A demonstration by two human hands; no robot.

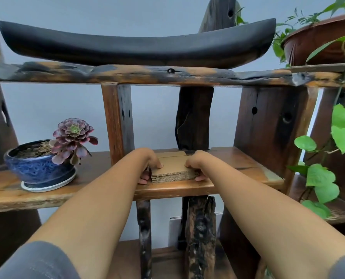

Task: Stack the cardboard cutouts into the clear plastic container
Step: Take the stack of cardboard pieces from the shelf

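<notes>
Both of your hands are on the stack of cardboard cutouts [173, 172], which lies flat on the wooden shelf [238, 164] just below the centre of view. Your left hand [147, 162] closes on the stack's 9 o'clock edge: the thumb presses on the top sheet, and the fingers [143, 180] curl under and against the side. Your right hand [197, 161] grips the 3 o'clock edge the same way, thumb on top, fingers tucked at the side near the bottom sheets. The stack is squeezed between the two hands, and its corrugated edges face you at 6 o'clock. More cardboard [172, 153] shows just behind it, toward 12 o'clock; you cannot tell whether it belongs to the same pile.

At 9 o'clock on the same shelf, well apart from the stack, a purple succulent [74, 137] leans out of a blue glazed pot [39, 166] on a white saucer [47, 186]. Above, at 12 o'clock, a long dark curved tray [137, 43] rests on the upper shelf. Green vine leaves [328, 178] hang at 3 o'clock.
</notes>
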